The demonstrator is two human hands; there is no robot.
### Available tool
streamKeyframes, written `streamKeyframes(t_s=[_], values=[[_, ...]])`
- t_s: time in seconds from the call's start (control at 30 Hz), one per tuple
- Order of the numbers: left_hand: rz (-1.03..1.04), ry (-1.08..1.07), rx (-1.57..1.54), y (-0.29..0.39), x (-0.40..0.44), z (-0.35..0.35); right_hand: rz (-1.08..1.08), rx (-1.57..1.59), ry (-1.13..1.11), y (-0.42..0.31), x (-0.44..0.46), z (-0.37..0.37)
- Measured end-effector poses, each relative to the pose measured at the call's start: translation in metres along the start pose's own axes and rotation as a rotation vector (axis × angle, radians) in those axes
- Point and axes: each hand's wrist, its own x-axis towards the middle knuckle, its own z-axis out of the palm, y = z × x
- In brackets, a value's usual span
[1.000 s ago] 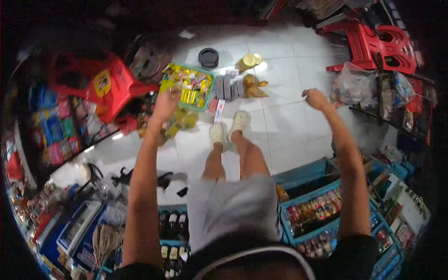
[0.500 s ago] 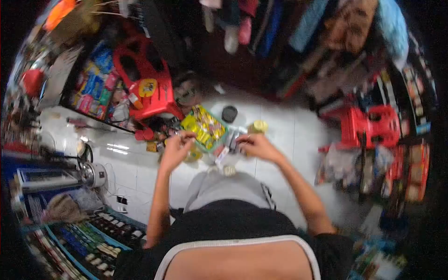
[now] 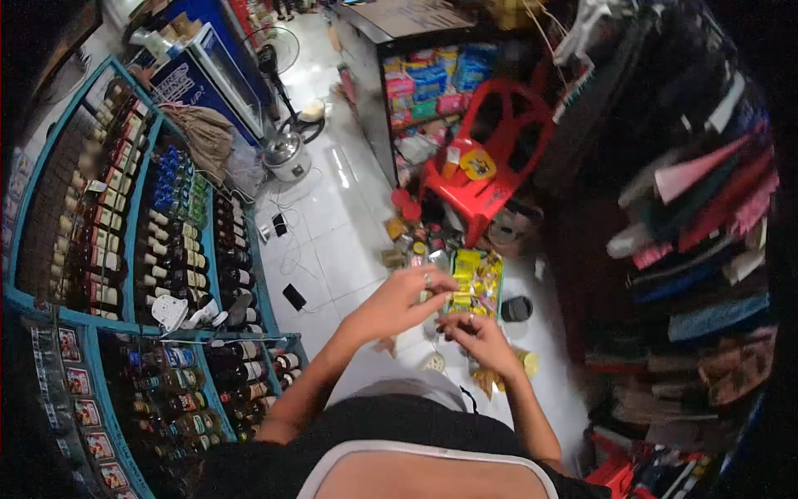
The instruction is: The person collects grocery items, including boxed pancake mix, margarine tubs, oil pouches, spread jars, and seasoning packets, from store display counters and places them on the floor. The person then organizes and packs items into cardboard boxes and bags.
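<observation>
My left hand (image 3: 407,299) reaches over the near left edge of a green tray (image 3: 499,301), its fingers stretched out and apart, with nothing visible in them. Yellow packets (image 3: 478,279) fill the tray. Close by, just in front of the tray, my right hand (image 3: 484,339) has its fingers curled together; whatever they hold, if anything, is too small to make out. A round black container (image 3: 516,309) stands right of the tray. Below my right hand are a yellow-topped tub (image 3: 527,361) and, nearer my lap, a pale round lid (image 3: 434,363).
A red plastic chair (image 3: 478,195) stands beyond the tray, small jars and packs beside it. Bottle shelves (image 3: 133,274) line the left. A rice cooker (image 3: 287,156), a fan (image 3: 278,62) and a phone (image 3: 293,297) are on the tiles. Clothes (image 3: 706,208) hang at right.
The view has swung left, bringing the bottle shelves in and shifting the chair and tray rightward. My hands have come closer together beside the tray.
</observation>
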Motion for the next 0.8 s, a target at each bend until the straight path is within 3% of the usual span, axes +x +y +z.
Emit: streamKeyframes(t_s=[0.17, 0.23, 0.47, 0.6, 0.8], values=[[-0.157, 0.204, -0.152, -0.023, -0.025, -0.067, 0.071, -0.088, -0.048, -0.049, 0.077, 0.029], [-0.212, 0.235, -0.186, -0.047, -0.027, -0.099, -0.026, -0.201, -0.03, -0.043, 0.121, 0.031], [-0.067, 0.226, -0.026, -0.11, -0.003, -0.24, -0.124, -0.076, 0.05, -0.061, 0.296, 0.086], [-0.051, 0.166, -0.097, -0.145, 0.012, -0.314, -0.144, -0.221, -0.01, -0.107, 0.377, 0.133], [-0.044, 0.37, -0.098, -0.18, 0.043, -0.401, -0.07, -0.308, -0.112, -0.114, 0.495, 0.157]])
